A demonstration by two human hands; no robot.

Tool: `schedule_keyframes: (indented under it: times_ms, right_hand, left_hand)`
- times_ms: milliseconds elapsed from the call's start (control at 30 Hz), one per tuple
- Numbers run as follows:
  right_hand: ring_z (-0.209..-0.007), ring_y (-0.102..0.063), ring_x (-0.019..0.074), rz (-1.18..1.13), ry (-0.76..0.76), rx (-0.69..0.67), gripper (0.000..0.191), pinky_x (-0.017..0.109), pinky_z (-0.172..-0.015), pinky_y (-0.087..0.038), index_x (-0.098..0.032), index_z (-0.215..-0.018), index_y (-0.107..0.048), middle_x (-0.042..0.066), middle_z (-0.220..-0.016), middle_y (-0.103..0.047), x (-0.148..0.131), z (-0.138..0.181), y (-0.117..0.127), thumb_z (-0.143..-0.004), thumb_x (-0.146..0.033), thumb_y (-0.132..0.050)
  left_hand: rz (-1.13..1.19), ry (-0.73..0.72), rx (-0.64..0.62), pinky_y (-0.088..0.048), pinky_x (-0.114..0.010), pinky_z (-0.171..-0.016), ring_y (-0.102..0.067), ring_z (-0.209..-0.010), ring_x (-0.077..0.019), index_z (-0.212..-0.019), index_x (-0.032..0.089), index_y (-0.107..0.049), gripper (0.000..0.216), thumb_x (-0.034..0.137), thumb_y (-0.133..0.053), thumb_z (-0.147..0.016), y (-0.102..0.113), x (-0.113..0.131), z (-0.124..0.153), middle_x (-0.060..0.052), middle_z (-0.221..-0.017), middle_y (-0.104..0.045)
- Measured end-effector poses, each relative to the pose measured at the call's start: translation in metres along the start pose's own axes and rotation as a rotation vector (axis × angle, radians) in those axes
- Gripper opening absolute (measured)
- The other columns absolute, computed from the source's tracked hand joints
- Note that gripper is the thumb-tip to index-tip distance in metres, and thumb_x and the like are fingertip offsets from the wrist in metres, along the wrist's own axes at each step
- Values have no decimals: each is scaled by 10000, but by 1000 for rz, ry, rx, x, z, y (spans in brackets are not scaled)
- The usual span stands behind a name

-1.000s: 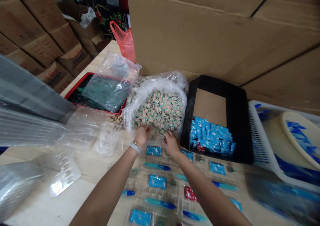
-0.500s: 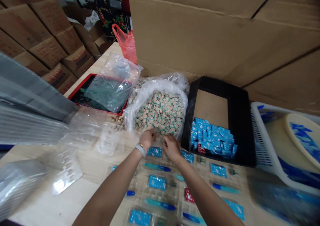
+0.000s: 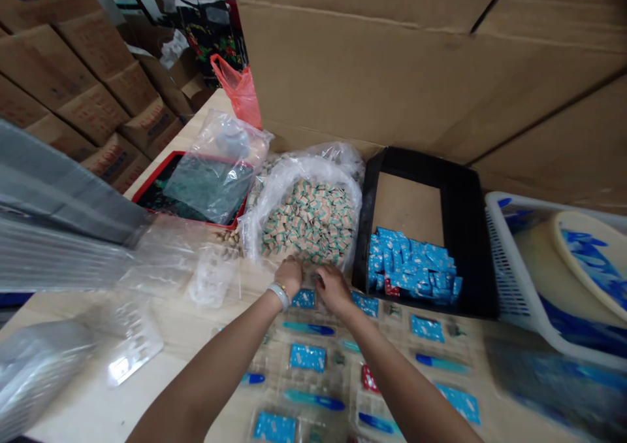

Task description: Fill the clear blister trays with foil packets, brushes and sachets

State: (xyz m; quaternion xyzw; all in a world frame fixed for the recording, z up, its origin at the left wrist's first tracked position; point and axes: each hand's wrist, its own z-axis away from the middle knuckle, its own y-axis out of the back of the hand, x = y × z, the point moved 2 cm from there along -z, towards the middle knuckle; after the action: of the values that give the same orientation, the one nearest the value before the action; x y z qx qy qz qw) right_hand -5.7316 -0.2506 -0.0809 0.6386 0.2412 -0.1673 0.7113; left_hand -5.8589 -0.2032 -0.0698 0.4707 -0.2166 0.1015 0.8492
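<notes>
Both my hands meet at the near edge of a clear plastic bag (image 3: pixel 274 195) full of small tan-and-green wrapped pieces (image 3: pixel 308 224). My left hand (image 3: pixel 289 274), with a white band at the wrist, has its fingers curled down on the bag's lip. My right hand (image 3: pixel 332 287) is curled beside it, fingertips pinched near the pieces; what either holds is too small to see. Under my forearms lie clear packets (image 3: pixel 307 357) holding blue sachets and blue pens.
A black tray (image 3: pixel 465 234) with a pile of blue sachets (image 3: pixel 411 270) sits right of the bag. A white basket (image 3: pixel 504 286) is far right, a red tray (image 3: pixel 147 191) under plastic left. Cardboard boxes wall the back and left. An orange bag (image 3: pixel 240 90) hangs behind.
My hands have drawn closer together and a little back from the pile toward the bag's near edge. The view has shifted slightly; the other things stay put.
</notes>
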Motion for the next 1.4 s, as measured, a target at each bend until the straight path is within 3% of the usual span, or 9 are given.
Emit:
schedule_keyframes:
  times_ms: [100,300,400,533,700,933,1100,1267,1400]
  right_hand:
    - [-836,-494,192,-16,-12,27,200,303,-745,-385,-189,-797,-555,61,-833,-572,1,2,0,-677,-55,-467]
    - [-913,-484,197,-61,-77,84,224,328,-786,-400,-193,-816,-556,78,-961,-537,3,2,-4,-675,-53,-453]
    - [-1011,-456,204,-87,-110,139,269,345,-854,-381,-172,-857,-555,107,-1094,-493,7,1,-6,-667,-30,-429]
    - [-996,-466,198,-134,-37,122,269,339,-868,-379,-160,-844,-548,103,-1044,-535,9,0,-6,-657,-17,-419]
    - [-929,-485,198,-171,72,120,230,337,-813,-402,-176,-792,-530,81,-955,-567,10,1,-3,-656,-26,-421]
    - [-907,-488,199,-213,51,154,201,341,-793,-404,-185,-783,-512,80,-927,-559,11,4,-3,-670,-48,-421]
    - [-905,-485,194,-225,51,144,208,332,-794,-399,-191,-795,-514,67,-923,-554,10,4,-2,-672,-50,-423]
    - [-896,-480,195,-204,64,122,204,325,-782,-392,-188,-825,-529,66,-923,-559,5,4,1,-690,-66,-437]
    - [-907,-465,201,-140,83,90,183,328,-782,-375,-193,-833,-540,61,-908,-558,0,2,3,-707,-88,-459]
  left_hand:
    - [32,-25,6,-411,-242,-678,-568,-772,-163,-803,128,-578,147,108,-520,-670,-1,1,-3,-72,-816,-614]
    - [134,57,90,-420,-213,-629,-574,-731,-141,-1098,97,-447,401,206,-527,-721,-4,9,-17,-67,-801,-620]
    - [116,72,103,-420,-244,-669,-573,-774,-174,-981,122,-525,281,176,-530,-705,-7,18,-15,-101,-852,-614]
    - [69,-28,178,-409,-252,-754,-543,-857,-171,-892,145,-547,203,114,-513,-694,-11,19,-8,-99,-943,-574]
    - [115,-129,169,-417,-244,-763,-541,-824,-148,-913,139,-545,237,60,-478,-700,-13,10,-5,-60,-861,-597]
    - [33,-270,117,-378,-286,-873,-487,-1003,-181,-982,163,-557,277,103,-482,-722,-2,0,-1,-88,-1039,-552]
    - [44,-294,136,-418,-278,-811,-521,-914,-172,-1075,141,-485,360,101,-480,-718,2,-8,1,-84,-999,-561]
    - [30,-384,135,-403,-277,-844,-508,-944,-173,-991,166,-551,275,100,-455,-742,5,-12,1,-69,-1002,-558]
    - [45,-374,110,-398,-292,-856,-509,-944,-185,-951,157,-583,254,96,-465,-733,2,-18,-1,-75,-994,-565]
